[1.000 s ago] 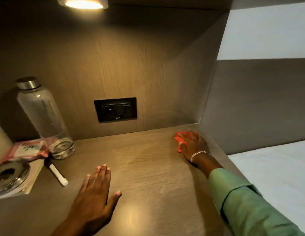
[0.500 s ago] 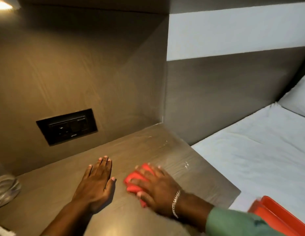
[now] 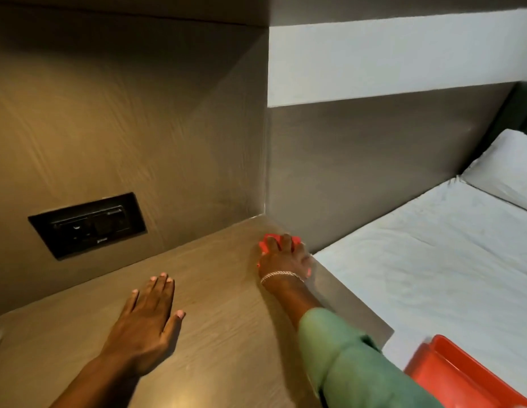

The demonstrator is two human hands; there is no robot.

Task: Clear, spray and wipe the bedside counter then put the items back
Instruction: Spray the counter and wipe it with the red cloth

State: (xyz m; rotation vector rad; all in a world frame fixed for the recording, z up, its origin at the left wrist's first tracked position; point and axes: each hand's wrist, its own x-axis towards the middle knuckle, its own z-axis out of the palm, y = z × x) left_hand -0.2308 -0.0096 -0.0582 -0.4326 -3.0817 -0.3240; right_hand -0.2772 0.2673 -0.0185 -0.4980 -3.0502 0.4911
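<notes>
Bed (image 3: 418,275): pale sheet, runs along the right of my table, lower than its top.

Table (image 3: 215,295): wood-grain bedside counter, bare across the part I can see; wall panels close it in at the back, and its right edge drops open to the bed. I judge I am in the wiping stage, working the far right corner.

Red tray (image 3: 450,375): lies on the bed by my right sleeve (image 3: 353,366), only a corner showing; what it holds I cannot tell.

Socket plate (image 3: 88,225): black, set in the back wall, just above the table surface.

Left hand (image 3: 147,325): flat on the table, palm down, fingers (image 3: 159,290) straight and close together, holding nothing. It serves as a brace.

Right hand (image 3: 282,257): pressed down on the cloth, fingers spread over it and curled at the tips.

Red cloth (image 3: 266,244): bunched under my right hand, in the back right corner of the table, just beside the edge over the bed.

Risks, as I judge them: a stroke carried rightward could push the cloth or spray residue off the edge onto the sheet; a damp stroke toward the socket plate could wet it; the bunched cloth may miss the corner seam.
</notes>
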